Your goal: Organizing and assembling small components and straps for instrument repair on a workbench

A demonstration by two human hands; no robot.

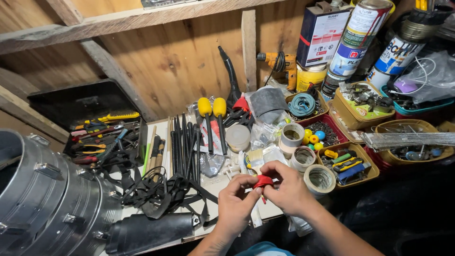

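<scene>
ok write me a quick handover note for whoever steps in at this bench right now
Left hand: pinching the red piece from the left.
Right hand: fingers closed on the same red piece from the right.
The piece is held between both hands above the bench edge, in front of the tape rolls and the paintbrush.
Done: piece is off the bench and in hand.
Left: can't tell what the piece is or how far the work on it has got; both hands partly hide it.
</scene>
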